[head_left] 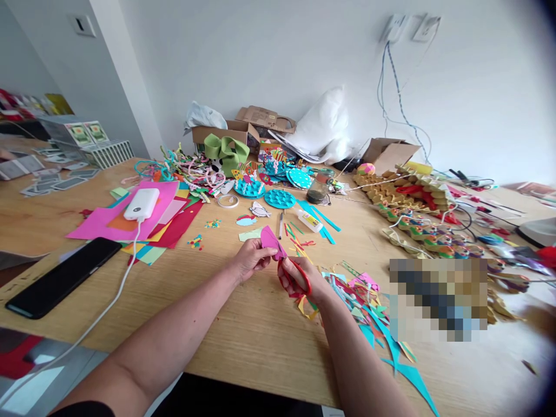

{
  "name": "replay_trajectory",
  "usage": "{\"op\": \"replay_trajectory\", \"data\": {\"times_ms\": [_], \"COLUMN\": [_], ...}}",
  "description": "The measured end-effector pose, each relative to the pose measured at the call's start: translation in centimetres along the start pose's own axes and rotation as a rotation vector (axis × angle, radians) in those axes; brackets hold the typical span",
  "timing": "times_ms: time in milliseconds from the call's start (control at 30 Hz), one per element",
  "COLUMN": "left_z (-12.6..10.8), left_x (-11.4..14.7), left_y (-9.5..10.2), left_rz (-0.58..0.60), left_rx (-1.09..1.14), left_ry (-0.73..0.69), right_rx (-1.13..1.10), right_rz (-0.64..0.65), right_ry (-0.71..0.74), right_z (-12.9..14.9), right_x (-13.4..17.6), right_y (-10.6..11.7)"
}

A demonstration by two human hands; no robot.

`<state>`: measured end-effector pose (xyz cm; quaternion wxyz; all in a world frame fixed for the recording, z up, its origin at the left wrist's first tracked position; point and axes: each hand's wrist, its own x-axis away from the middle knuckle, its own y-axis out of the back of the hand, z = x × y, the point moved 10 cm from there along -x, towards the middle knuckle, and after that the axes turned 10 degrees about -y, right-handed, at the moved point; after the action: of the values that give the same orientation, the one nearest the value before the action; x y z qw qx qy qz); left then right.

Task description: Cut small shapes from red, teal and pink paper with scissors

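Note:
My left hand [253, 258] pinches a small piece of magenta paper [270, 238] between thumb and fingers, above the middle of the wooden table. Wrapped around the handles of red-handled scissors [306, 277], my right hand [296, 278] sits right beside it. The scissors meet the paper's lower edge; their blades are mostly hidden by the paper and my fingers. Beyond my hands lie a pen [281, 225], a glue bottle [309, 220] and a pale green paper piece [251, 234]. Coloured paper scraps [358, 295] are heaped beside my right wrist.
On the left are a phone [65, 278], a white power bank [141, 204] with a cable, and coloured paper sheets [87, 226]. Blue scalloped discs [280, 198], a roll of tape [228, 201] and a glass jar [319, 188] stand farther back. Egg-carton strips [391, 191] cover the right.

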<state>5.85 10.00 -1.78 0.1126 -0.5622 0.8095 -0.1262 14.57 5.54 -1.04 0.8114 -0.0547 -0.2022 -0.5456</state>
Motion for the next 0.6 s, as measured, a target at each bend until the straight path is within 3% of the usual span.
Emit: {"op": "replay_trajectory", "data": {"times_ms": [600], "left_z": [-0.26], "left_x": [0.13], "left_y": [-0.16], "left_rz": [-0.008], "left_rx": [-0.009], "left_ry": [0.004], "right_rx": [0.043], "right_rz": [0.006], "right_ry": [-0.002], "right_z": [0.27], "right_x": [0.34], "right_y": [0.08]}}
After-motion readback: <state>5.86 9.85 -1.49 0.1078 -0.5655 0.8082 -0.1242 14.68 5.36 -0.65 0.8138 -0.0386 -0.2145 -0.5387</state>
